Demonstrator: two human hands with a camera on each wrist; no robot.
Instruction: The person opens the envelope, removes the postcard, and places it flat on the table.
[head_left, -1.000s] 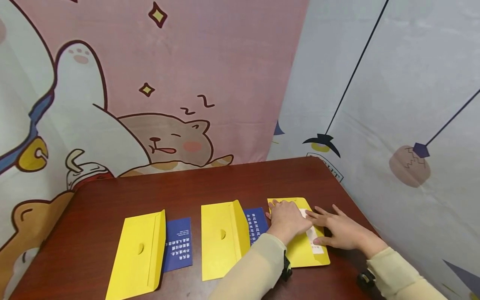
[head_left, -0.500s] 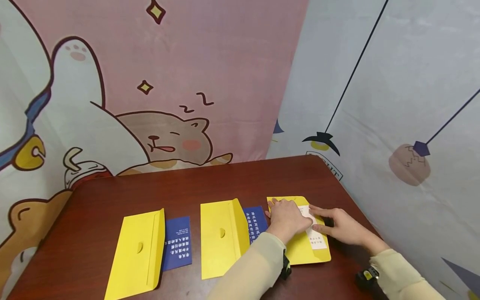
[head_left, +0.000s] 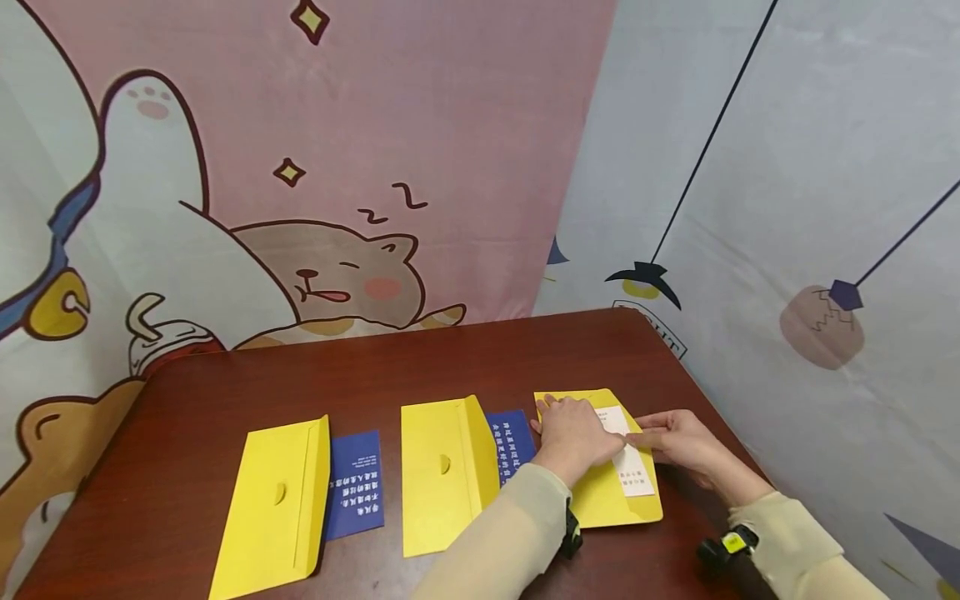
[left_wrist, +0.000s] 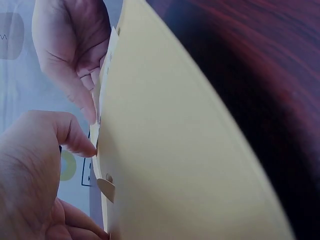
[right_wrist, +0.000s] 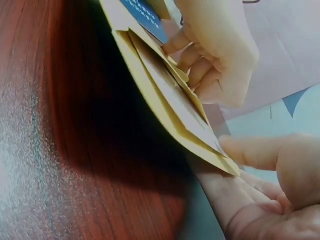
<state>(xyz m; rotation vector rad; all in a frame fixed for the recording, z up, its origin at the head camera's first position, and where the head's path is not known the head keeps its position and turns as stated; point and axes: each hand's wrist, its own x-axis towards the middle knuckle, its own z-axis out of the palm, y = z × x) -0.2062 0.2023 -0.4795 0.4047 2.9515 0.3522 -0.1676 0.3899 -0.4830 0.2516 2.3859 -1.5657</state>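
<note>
The rightmost yellow envelope [head_left: 600, 504] lies with its flap folded out to the right. A white printed card [head_left: 636, 471] sticks out of its opening over the flap. My left hand [head_left: 576, 432] rests on the envelope, its fingers and thumb pressing the body, as the right wrist view also shows. At the flap's right edge my right hand [head_left: 684, 443] pinches, thumb above at the edge of the card and fingers underneath. In the left wrist view the envelope [left_wrist: 170, 115] fills the middle, with its small tab [left_wrist: 106, 189] near the left thumb.
Two more yellow envelopes, one in the middle [head_left: 438, 500] and one at the left [head_left: 262, 508], lie on the reddish-brown table [head_left: 360, 375]. Blue printed cards [head_left: 356, 483] stick out from their right sides. A cartoon cloth [head_left: 465, 150] hangs behind the table.
My right hand has gone from spread fingers over the white card to pinching the flap's right edge, leaving more of the card in sight. My left hand has stayed put.
</note>
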